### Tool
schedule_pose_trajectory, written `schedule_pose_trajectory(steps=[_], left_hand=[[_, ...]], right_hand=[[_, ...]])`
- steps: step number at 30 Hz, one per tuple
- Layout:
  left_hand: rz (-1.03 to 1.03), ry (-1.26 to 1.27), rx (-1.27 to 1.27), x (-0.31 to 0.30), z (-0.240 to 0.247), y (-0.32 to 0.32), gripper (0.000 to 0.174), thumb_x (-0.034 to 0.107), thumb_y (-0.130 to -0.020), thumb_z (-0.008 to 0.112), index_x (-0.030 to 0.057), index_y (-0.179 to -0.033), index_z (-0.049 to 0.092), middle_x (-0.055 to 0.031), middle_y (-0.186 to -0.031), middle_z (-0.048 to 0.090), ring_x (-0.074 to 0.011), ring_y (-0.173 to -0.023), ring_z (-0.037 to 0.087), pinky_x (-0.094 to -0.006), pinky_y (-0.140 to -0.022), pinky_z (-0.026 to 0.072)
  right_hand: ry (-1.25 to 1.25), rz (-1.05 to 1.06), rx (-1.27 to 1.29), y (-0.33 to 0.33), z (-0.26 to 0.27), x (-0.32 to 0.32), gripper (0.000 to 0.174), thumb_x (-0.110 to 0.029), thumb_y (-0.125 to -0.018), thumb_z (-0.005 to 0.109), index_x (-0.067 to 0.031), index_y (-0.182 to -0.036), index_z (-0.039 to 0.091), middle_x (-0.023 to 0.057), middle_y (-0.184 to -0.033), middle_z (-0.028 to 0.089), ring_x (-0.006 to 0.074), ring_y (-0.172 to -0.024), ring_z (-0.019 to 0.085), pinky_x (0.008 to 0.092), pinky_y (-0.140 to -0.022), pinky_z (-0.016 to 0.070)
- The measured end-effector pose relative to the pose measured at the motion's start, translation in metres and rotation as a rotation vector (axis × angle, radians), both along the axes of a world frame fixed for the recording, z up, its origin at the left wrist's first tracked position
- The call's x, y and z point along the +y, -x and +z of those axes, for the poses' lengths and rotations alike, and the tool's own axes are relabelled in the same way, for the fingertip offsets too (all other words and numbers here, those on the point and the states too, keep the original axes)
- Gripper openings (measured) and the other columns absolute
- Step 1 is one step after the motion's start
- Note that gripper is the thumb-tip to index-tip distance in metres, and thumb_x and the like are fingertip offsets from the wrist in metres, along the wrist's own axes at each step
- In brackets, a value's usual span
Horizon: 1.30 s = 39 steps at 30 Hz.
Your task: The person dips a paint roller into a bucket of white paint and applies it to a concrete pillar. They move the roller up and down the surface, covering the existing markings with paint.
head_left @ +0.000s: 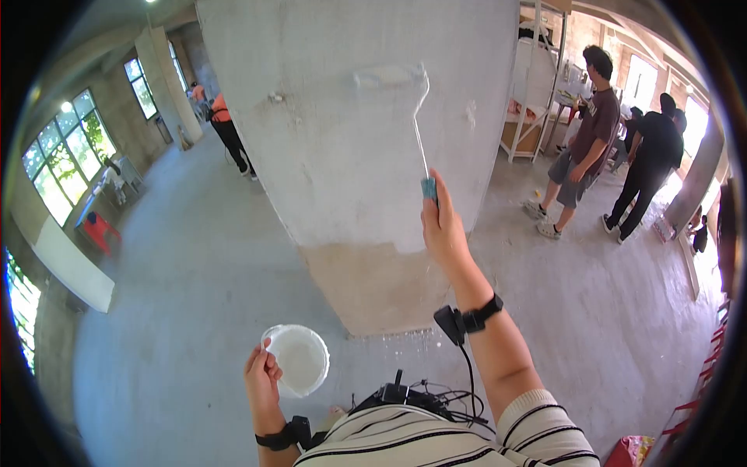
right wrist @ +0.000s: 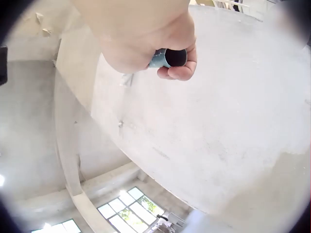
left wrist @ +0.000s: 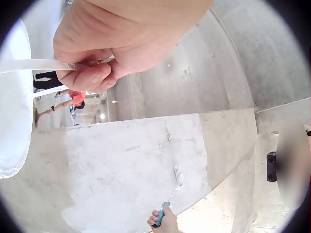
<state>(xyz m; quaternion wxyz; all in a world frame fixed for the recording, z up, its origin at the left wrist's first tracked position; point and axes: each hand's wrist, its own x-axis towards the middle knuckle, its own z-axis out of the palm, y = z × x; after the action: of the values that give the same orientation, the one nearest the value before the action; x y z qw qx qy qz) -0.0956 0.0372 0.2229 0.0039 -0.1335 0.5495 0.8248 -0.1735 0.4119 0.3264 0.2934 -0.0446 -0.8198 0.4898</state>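
Observation:
My right hand (head_left: 447, 227) grips the teal handle of a paint roller (head_left: 429, 189), arm stretched up toward the wall. The white roller head lies against the upper part of a broad pillar (head_left: 358, 156), coated whitish above and bare tan at the bottom. In the right wrist view, fingers curl round the hollow handle end (right wrist: 167, 58), while the roller head is mostly hidden. Low on the left, my left hand (head_left: 263, 375) holds a white bucket (head_left: 325, 366) by its handle strap (left wrist: 39, 64). Pale paint shows inside the bucket.
White drips spot the grey floor (head_left: 194, 311) at the pillar's foot. Two people (head_left: 593, 136) stand right of the pillar, near a metal shelf (head_left: 535, 86). Someone in an orange top (head_left: 221, 109) is partly behind its left edge. A red stool (head_left: 101, 229) stands far left.

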Motion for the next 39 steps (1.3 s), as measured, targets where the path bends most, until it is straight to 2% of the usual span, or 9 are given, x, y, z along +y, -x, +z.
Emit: schedule_pose_trajectory(steps=[2, 5, 9, 16, 20, 25, 31, 35, 39], left_hand=[[-0.007, 0.0, -0.017, -0.003, 0.002, 0.006, 0.022, 0.01, -0.09, 0.044, 0.0011, -0.105, 0.058, 0.0037, -0.063, 0.039, -0.0046, -0.051, 0.033, -0.02, -0.046, 0.0273], [-0.026, -0.01, -0.023, -0.008, -0.006, 0.008, 0.023, 0.012, -0.091, 0.045, 0.0007, -0.106, 0.059, 0.0041, -0.062, 0.039, -0.0043, -0.051, 0.033, -0.0198, -0.046, 0.0267], [-0.061, 0.008, -0.053, -0.013, -0.007, 0.011, 0.024, 0.012, -0.091, 0.046, 0.0001, -0.108, 0.058, 0.004, -0.063, 0.039, -0.0047, -0.051, 0.031, -0.0207, -0.048, 0.0259], [-0.154, 0.032, -0.171, -0.031, -0.021, 0.021, 0.024, 0.013, -0.091, 0.047, 0.0009, -0.109, 0.058, 0.0045, -0.061, 0.038, -0.0049, -0.051, 0.03, -0.0209, -0.048, 0.0256], [-0.176, 0.042, -0.195, -0.036, -0.026, 0.027, 0.024, 0.013, -0.091, 0.047, 0.0011, -0.109, 0.058, 0.0045, -0.061, 0.039, -0.0049, -0.051, 0.03, -0.0211, -0.048, 0.0257], [-0.192, 0.021, -0.198, -0.04, -0.028, 0.027, 0.025, 0.012, -0.091, 0.046, 0.0, -0.109, 0.058, 0.0043, -0.061, 0.039, -0.0048, -0.051, 0.03, -0.0211, -0.047, 0.0258], [-0.239, -0.033, -0.164, -0.042, -0.033, 0.03, 0.026, 0.012, -0.091, 0.045, -0.0006, -0.11, 0.057, 0.0035, -0.063, 0.04, -0.0048, -0.05, 0.03, -0.0208, -0.047, 0.0261], [-0.262, -0.045, -0.128, -0.045, -0.034, 0.031, 0.026, 0.011, -0.091, 0.045, -0.0006, -0.111, 0.057, 0.0033, -0.063, 0.04, -0.0047, -0.05, 0.03, -0.0207, -0.047, 0.0262], [-0.271, -0.031, -0.139, -0.044, -0.03, 0.03, 0.026, 0.011, -0.091, 0.045, -0.0008, -0.111, 0.056, 0.004, -0.061, 0.039, -0.0046, -0.05, 0.03, -0.021, -0.047, 0.0256]], right_hand=[[-0.079, -0.092, -0.003, 0.012, -0.004, -0.009, 0.047, -0.013, -0.094, 0.041, -0.0147, -0.139, 0.025, 0.0237, -0.095, 0.06, 0.039, -0.081, 0.06, 0.041, -0.071, 0.0471], [-0.16, -0.178, 0.027, 0.024, -0.092, -0.003, 0.048, -0.015, -0.094, 0.04, -0.0156, -0.139, 0.023, 0.0244, -0.096, 0.06, 0.0408, -0.082, 0.06, 0.0444, -0.07, 0.0471], [-0.134, -0.182, -0.18, -0.012, -0.213, -0.012, 0.049, -0.018, -0.094, 0.04, -0.0176, -0.139, 0.022, 0.0244, -0.094, 0.061, 0.0436, -0.08, 0.06, 0.048, -0.068, 0.0467], [-0.087, -0.269, -0.684, -0.093, -0.293, -0.016, 0.043, -0.023, -0.093, 0.042, -0.0174, -0.134, 0.031, 0.0243, -0.089, 0.062, 0.0446, -0.082, 0.059, 0.0489, -0.069, 0.0464], [-0.131, -0.335, -0.553, -0.102, -0.288, -0.022, 0.038, -0.026, -0.092, 0.045, -0.0148, -0.128, 0.041, 0.0238, -0.087, 0.062, 0.0439, -0.082, 0.059, 0.048, -0.068, 0.0465], [-0.129, -0.277, -0.493, -0.071, -0.223, -0.047, 0.038, -0.026, -0.092, 0.047, -0.0144, -0.127, 0.041, 0.0241, -0.088, 0.062, 0.0432, -0.082, 0.059, 0.0474, -0.067, 0.0466], [-0.117, -0.19, -0.163, -0.005, -0.116, -0.087, 0.038, -0.023, -0.093, 0.044, -0.012, -0.129, 0.037, 0.0253, -0.087, 0.061, 0.0439, -0.079, 0.059, 0.0482, -0.065, 0.0463], [-0.163, -0.224, -0.112, 0.013, -0.128, -0.094, 0.037, -0.023, -0.094, 0.043, -0.0099, -0.127, 0.034, 0.0262, -0.082, 0.06, 0.0444, -0.077, 0.058, 0.049, -0.063, 0.0458], [-0.189, -0.232, -0.335, -0.013, -0.218, -0.092, 0.031, -0.025, -0.094, 0.04, -0.0093, -0.12, 0.033, 0.0275, -0.079, 0.059, 0.047, -0.074, 0.057, 0.0534, -0.063, 0.0442]])
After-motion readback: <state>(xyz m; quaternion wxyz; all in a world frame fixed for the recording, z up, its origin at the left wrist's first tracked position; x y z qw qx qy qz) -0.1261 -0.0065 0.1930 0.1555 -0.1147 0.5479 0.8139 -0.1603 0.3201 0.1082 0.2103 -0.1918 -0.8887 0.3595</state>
